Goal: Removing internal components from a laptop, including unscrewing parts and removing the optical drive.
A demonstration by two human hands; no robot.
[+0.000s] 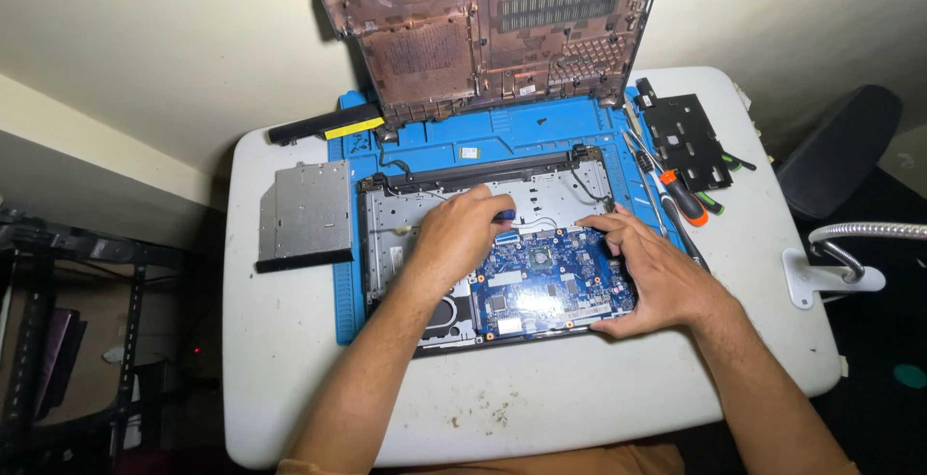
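Note:
An opened laptop chassis (391, 234) lies on a blue work mat (521, 132) with a blue motherboard (550, 282) inside it. My left hand (459, 234) is closed around a small blue-handled tool (503, 215), held over the board's top left edge. My right hand (647, 277) rests on the board's right side, fingers spread and pressing on its edge.
The laptop's bottom cover (483, 26) leans upright against the wall. A silver optical drive (304, 214) lies to the left, a black battery (323, 125) behind it. A black bracket (688, 137) and screwdrivers (681, 195) lie to the right. A lamp base (830, 277) stands at the table's right edge.

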